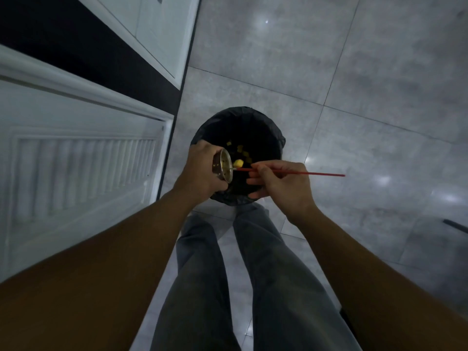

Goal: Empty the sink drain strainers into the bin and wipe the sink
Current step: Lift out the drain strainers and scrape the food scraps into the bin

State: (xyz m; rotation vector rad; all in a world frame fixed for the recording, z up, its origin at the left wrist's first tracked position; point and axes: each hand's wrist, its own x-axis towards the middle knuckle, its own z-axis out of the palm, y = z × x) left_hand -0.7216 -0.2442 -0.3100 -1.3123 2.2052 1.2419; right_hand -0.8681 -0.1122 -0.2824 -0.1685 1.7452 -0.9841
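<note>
Left hand (pixel 200 171) wrapped around a round perforated metal strainer (pixel 224 166) tipped over the black-bagged bin (pixel 239 117), right hand (pixel 281 183) pinching a thin red stick (pixel 316 173) poked at its rim, yellow scraps (pixel 238 163) below, glossy grey tiles (pixel 354 72) around.

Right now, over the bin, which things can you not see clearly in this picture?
- Head view: the back of the strainer is covered by the left hand.
- Head view: the bin interior is too dark; only some yellow scraps show.
- Head view: the near rim of the bin is hidden by both hands; the right hand holds the red stick.
- The sink is out of frame.
</note>
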